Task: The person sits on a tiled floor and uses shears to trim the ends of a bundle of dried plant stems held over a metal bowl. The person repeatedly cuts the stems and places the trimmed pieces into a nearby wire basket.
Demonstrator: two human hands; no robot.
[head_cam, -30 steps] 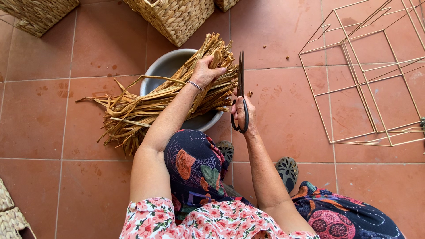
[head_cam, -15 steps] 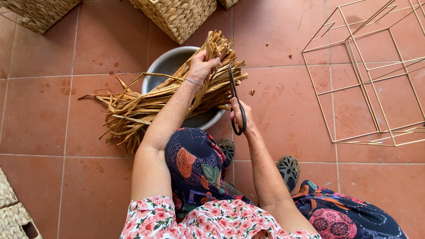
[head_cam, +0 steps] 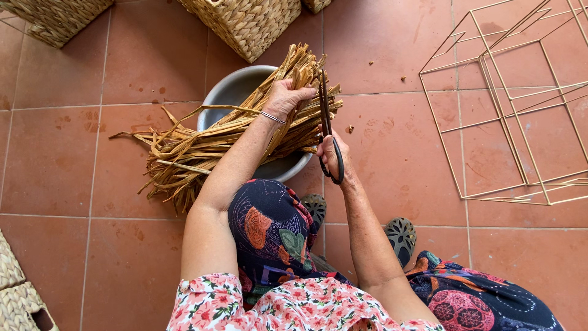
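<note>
My left hand (head_cam: 286, 98) grips a thick bundle of dried straw-coloured reeds (head_cam: 202, 144) near its cut end. The bundle lies across a grey metal bowl (head_cam: 236, 92) on the tiled floor. My right hand (head_cam: 335, 156) holds long dark scissors (head_cam: 326, 122) by the handles. Their blades point up and away, touching the end of the bundle just right of my left hand. I sit with patterned trousers and dark perforated shoes (head_cam: 401, 236) visible below.
A gold wire box frame (head_cam: 520, 104) stands on the terracotta tiles at right. Woven baskets sit at the top centre (head_cam: 245, 21), top left (head_cam: 55, 18) and bottom left (head_cam: 18, 294). Small reed scraps (head_cam: 350, 129) lie by the bowl.
My right hand has brought the scissors leftward, from apart to against the bundle's end. My left hand has stayed gripping the reeds.
</note>
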